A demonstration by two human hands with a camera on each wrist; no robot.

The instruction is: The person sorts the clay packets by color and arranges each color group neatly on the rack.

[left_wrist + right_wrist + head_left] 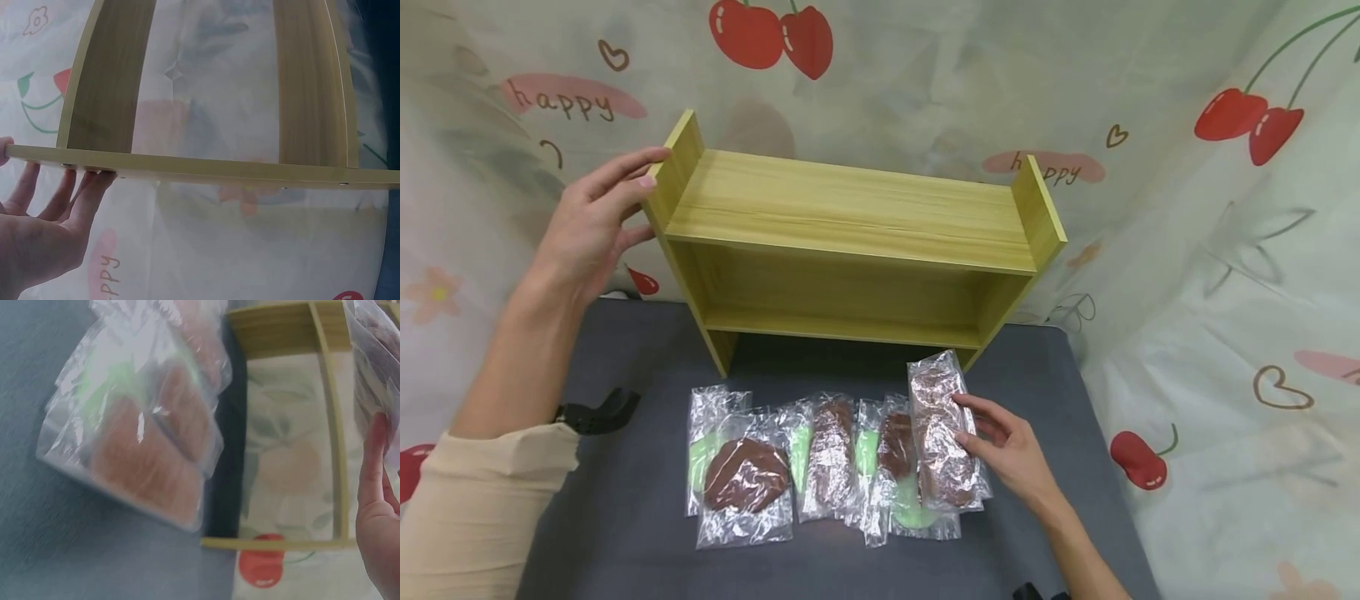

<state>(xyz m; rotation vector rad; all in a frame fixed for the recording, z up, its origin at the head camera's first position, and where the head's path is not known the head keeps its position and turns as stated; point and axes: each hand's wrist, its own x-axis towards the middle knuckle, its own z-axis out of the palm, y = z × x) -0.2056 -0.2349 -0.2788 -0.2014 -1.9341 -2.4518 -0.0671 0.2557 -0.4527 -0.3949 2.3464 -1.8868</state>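
At the left side panel of a light wooden shelf (pixel 850 204), my left hand (pixel 597 208) touches the outer face and top edge with spread fingertips. The left wrist view shows those fingers (pixel 87 203) against the panel's outside. My right hand (pixel 1011 454) pinches a clear plastic packet (pixel 938 425) of brown, lumpy contents between thumb and fingers. It is tilted over the right end of a row of similar packets. Among them are a packet (pixel 747 477) with a round brown piece and a long brown one (pixel 831 458); green patches show through several bags.
The shelf stands at the back of a dark grey table (pixel 632 533), with an open compartment under its top board. Behind and beside it hangs a cherry-patterned curtain (pixel 895 92). A black strap (pixel 598 414) shows by the left wrist.
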